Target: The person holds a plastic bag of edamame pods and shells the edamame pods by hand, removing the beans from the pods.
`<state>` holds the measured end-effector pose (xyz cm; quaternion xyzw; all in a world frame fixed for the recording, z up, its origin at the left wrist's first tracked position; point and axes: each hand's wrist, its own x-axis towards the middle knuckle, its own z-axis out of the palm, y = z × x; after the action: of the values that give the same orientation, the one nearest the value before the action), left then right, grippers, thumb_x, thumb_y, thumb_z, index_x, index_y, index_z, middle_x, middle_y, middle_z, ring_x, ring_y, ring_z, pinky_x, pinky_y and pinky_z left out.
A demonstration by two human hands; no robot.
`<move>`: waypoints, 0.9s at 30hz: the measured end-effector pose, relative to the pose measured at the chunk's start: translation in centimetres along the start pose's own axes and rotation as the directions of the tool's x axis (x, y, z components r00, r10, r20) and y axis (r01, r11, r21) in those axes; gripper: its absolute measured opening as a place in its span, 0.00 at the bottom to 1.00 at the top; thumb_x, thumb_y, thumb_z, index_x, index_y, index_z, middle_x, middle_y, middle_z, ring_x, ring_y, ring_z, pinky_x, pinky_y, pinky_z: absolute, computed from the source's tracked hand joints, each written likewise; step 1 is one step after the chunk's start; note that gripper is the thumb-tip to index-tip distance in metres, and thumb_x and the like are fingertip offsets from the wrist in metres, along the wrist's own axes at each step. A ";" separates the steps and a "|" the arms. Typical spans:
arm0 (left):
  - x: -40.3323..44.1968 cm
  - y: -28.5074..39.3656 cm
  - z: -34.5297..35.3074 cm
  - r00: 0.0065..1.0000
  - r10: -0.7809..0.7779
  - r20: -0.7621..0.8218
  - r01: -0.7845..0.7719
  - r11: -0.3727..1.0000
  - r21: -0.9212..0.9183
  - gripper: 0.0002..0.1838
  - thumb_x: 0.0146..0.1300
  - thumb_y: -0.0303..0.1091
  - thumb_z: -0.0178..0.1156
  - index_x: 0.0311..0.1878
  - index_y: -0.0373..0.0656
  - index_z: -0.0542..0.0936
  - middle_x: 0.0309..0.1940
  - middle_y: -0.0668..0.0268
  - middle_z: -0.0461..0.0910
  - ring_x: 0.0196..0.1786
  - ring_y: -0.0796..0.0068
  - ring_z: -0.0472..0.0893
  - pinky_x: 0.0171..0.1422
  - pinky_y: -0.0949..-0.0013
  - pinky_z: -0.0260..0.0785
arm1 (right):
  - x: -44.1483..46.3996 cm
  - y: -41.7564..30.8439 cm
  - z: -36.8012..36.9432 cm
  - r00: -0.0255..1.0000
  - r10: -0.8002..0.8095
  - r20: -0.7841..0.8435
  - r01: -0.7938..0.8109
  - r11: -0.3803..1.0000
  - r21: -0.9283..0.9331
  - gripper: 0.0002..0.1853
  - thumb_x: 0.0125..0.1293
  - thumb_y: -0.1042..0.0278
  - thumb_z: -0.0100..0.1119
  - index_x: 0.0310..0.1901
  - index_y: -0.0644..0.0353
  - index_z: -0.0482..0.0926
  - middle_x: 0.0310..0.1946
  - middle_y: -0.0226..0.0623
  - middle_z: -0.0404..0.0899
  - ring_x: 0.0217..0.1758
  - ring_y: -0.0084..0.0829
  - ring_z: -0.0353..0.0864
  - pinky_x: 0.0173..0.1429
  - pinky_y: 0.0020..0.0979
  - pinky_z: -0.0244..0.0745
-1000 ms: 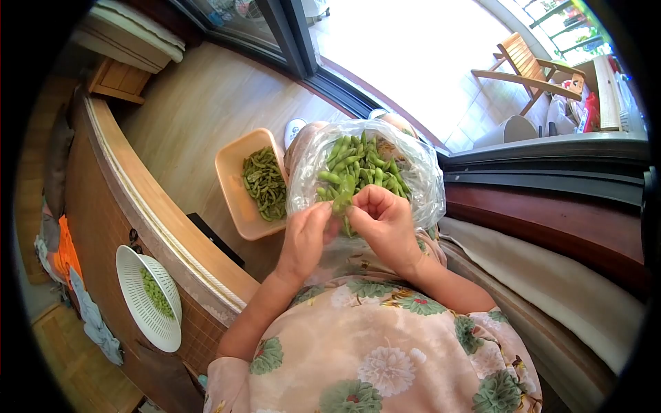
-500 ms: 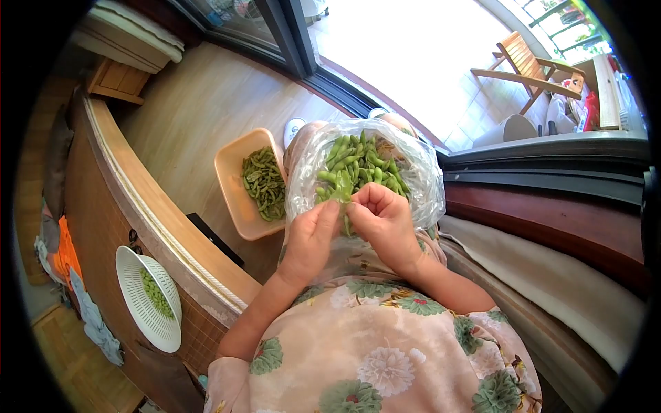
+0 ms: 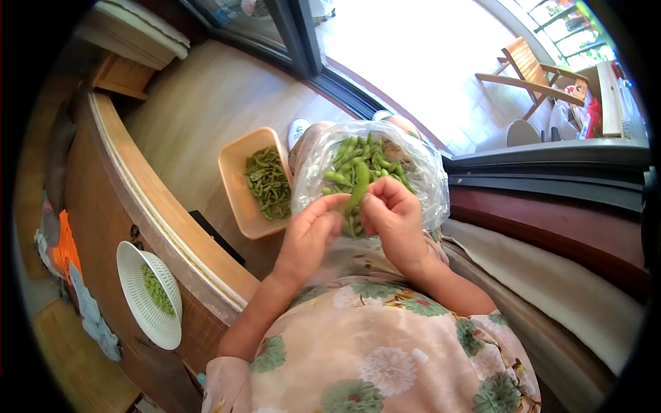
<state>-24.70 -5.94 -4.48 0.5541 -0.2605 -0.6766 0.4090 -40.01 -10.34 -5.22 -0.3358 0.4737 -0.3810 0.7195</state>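
Note:
A green pod (image 3: 361, 180) stands out above a clear plastic bag (image 3: 430, 175) on my lap, which holds many green pods (image 3: 375, 160). My right hand (image 3: 396, 220) pinches the pod's near end between thumb and fingers. Just left of it, my left hand (image 3: 310, 234) is closed, its fingertips at the pod's lower side; whether it grips the pod or something small is hidden. Beside my left leg, a peach plastic tub (image 3: 237, 199) contains darker, flattened pods (image 3: 267, 180).
A white colander (image 3: 134, 296) with green beans (image 3: 157, 290) rests on the brown table (image 3: 103, 206) at left. A black-framed sliding door (image 3: 303, 41) stands ahead. Beyond it, at upper right, is a wooden folding chair (image 3: 527, 65). Orange cloth (image 3: 67, 241) lies far left.
The pod between my hands now points upward and looks whole and plump, where a flatter, lighter green one was held before. My hands have drawn slightly apart. The view has shifted a little.

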 end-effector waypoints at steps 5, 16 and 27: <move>-1.8 1.5 -3.6 0.985 0.109 -0.137 -0.130 0.979 -0.154 0.20 0.59 0.22 0.40 0.53 0.36 0.74 0.29 0.74 0.69 0.26 0.87 0.62 0.29 0.82 0.55 | 0.5 -1.4 1.5 0.985 -0.069 0.161 0.076 0.997 -0.033 0.03 0.69 0.74 0.49 0.37 0.63 0.72 0.26 0.28 0.74 0.25 0.15 0.71 0.28 0.19 0.67; -12.2 4.5 -15.8 0.499 0.517 -0.695 -0.618 0.775 0.132 0.13 0.71 0.29 0.47 0.54 0.35 0.73 0.33 0.69 0.70 0.29 0.85 0.65 0.31 0.82 0.57 | 4.0 -1.0 10.6 0.753 -0.187 0.631 0.580 0.641 -0.503 0.10 0.64 0.75 0.54 0.46 0.66 0.76 0.33 0.45 0.80 0.34 0.35 0.80 0.39 0.33 0.76; -19.1 0.4 -26.5 -0.030 0.367 -0.930 -0.338 0.872 0.355 0.14 0.69 0.28 0.50 0.52 0.34 0.78 0.41 0.67 0.79 0.43 0.80 0.74 0.50 0.75 0.65 | 1.5 -0.7 7.4 0.793 0.026 0.609 0.282 0.871 -0.403 0.09 0.67 0.77 0.54 0.47 0.70 0.77 0.35 0.39 0.82 0.36 0.26 0.83 0.43 0.26 0.78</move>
<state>1.90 12.61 -0.54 0.7787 -0.0545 0.0072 0.6250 -32.87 -11.08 -2.82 -0.6357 0.2766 -0.1776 0.6984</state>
